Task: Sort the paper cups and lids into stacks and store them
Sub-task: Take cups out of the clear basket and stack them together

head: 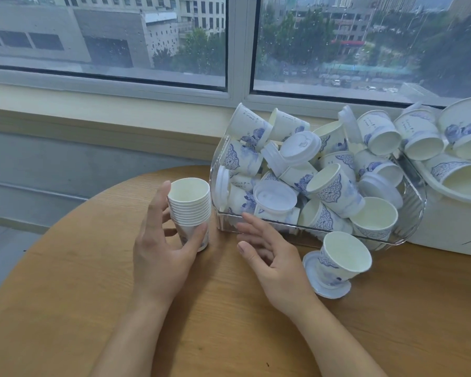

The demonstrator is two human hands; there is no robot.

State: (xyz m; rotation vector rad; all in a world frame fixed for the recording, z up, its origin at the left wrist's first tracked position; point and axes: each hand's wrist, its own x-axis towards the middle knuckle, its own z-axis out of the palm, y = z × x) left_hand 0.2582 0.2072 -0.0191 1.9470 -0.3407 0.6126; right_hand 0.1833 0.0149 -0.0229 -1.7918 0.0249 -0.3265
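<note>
A stack of several nested white-and-blue paper cups stands upright on the round wooden table. My left hand holds the stack, thumb at its base and fingers behind it. My right hand hovers just right of the stack with relaxed fingers, holding nothing. A clear plastic bin holds a jumble of loose cups and white lids. In front of the bin one single cup stands on a lid lying on the table.
A white tub at the far right holds more cups. The window sill and a large window run along the back. The table's curved edge falls away at the left.
</note>
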